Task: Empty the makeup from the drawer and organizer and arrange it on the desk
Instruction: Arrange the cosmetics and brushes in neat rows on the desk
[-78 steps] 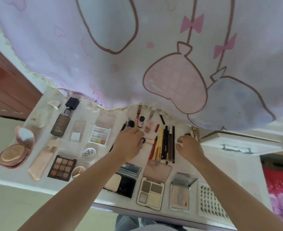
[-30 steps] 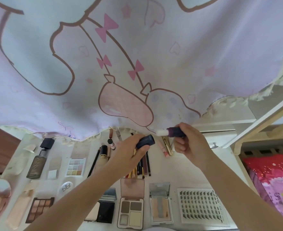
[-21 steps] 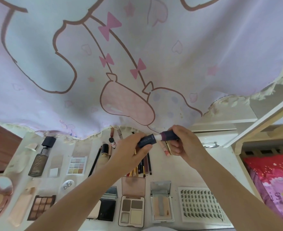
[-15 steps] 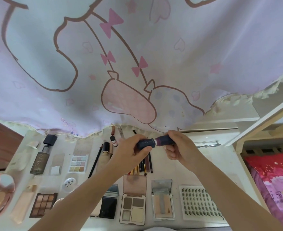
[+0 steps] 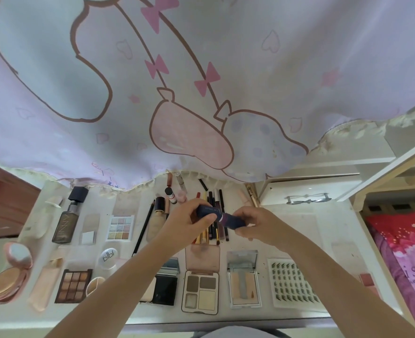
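Two hands meet on one dark navy lipstick tube (image 5: pixel 219 215), mid-frame, held in the air above the row of pencils. Left hand (image 5: pixel 189 222) has its fingers curled round the cap end with the printed lettering; right hand (image 5: pixel 254 222) has its fingers wrapped round the purple-banded base. Each hand takes one half, likely so the cap can be pressed home along the tube's axis before it is laid down. Cap and base now look closed up; only a thin pale band shows at the join.

Below the tube, slim pencils and liners (image 5: pixel 213 234) lie parallel, tips pointing up-frame, sorted by type. Nearer the lower edge sit an open brown-toned four-pan eyeshadow compact (image 5: pixel 200 292), an open clear-lidded contour palette (image 5: pixel 243 286) and a white lash tray (image 5: pixel 295 285). Lower left: nine-pan brown palette (image 5: pixel 73 285), round pink cushion compact (image 5: pixel 5 282). Upper left: dark-capped foundation bottle (image 5: pixel 67 215). All rest on the white surface (image 5: pixel 299 225), lids open, probably for display. White drawer front with a bow handle (image 5: pixel 306 198) sits at right, pink cartoon curtain (image 5: pixel 201 81) overhead.

Versus a second ago: the halves were apart with a white neck showing, and the hands were higher; now they are joined and lower, closer to the pencil row.
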`<state>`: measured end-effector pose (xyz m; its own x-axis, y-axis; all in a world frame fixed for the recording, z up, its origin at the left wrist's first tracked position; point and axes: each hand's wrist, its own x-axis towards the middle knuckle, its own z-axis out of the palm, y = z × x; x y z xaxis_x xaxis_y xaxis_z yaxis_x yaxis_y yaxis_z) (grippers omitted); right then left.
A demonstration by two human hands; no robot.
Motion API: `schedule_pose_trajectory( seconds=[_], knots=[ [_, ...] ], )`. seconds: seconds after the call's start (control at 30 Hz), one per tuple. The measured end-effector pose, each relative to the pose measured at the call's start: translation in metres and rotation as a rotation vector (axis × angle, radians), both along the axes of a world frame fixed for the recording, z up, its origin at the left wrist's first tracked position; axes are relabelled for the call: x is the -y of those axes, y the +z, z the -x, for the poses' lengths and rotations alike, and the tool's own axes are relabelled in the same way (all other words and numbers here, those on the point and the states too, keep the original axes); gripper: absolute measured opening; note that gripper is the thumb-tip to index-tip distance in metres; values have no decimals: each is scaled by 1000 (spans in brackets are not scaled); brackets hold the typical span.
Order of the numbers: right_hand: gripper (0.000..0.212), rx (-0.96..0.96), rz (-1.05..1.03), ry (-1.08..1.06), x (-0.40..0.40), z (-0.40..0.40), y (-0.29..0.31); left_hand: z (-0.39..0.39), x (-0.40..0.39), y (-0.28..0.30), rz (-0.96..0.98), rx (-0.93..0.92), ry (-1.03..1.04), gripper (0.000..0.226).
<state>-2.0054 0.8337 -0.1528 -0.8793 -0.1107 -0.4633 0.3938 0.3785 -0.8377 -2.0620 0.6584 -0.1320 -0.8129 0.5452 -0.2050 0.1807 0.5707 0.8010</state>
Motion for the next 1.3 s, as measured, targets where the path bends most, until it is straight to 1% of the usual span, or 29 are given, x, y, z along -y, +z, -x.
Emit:
schedule_pose_trajectory(
  seconds=[0.07,0.13,0.23,0.33,0.4,0.47,0.57,0.63,0.7,0.8,0.9,1.0,1.1,1.17,1.23,1.3],
  knots=[
    [21,-85,-127,49,-2,0,-1,1,-1,0,-4,16,-16,12],
    [21,-137,-183,65,-4,-1,-2,3,-3,-2,3,37,-29,12],
    [23,-158,-234,53,-7,-2,-6,6,-9,-10,41,116,-19,12],
    [24,-118,-228,37,-10,-4,-14,14,-21,-19,70,279,40,12],
    [23,-70,-240,-16,-12,-5,-24,23,-34,-29,104,369,62,10],
    [22,-12,-283,-74,-14,-3,-38,33,-49,-42,166,385,60,13],
    [24,79,-357,-120,-14,5,-63,48,-74,-64,231,456,48,23],
    [24,123,-400,-140,-13,10,-76,58,-88,-77,297,471,44,23],
    [27,166,-427,-136,-13,15,-88,67,-97,-91,384,451,17,18],
    [30,240,-430,-157,-9,19,-100,76,-104,-110,498,387,-68,29],
    [28,288,-392,-195,-3,22,-108,81,-108,-117,564,337,-127,34],
    [28,294,-353,-196,1,26,-109,83,-111,-115,636,238,-192,37],
    [29,287,-358,-206,0,27,-109,82,-110,-115,686,127,-221,39],
    [28,228,-407,-257,-4,25,-106,81,-108,-113,709,68,-231,34],
    [31,83,-560,-289,-9,27,-102,80,-106,-109,698,40,-219,21],
    [35,-6,-712,-243,-14,33,-100,79,-103,-104,673,26,-195,29]
  ],
)
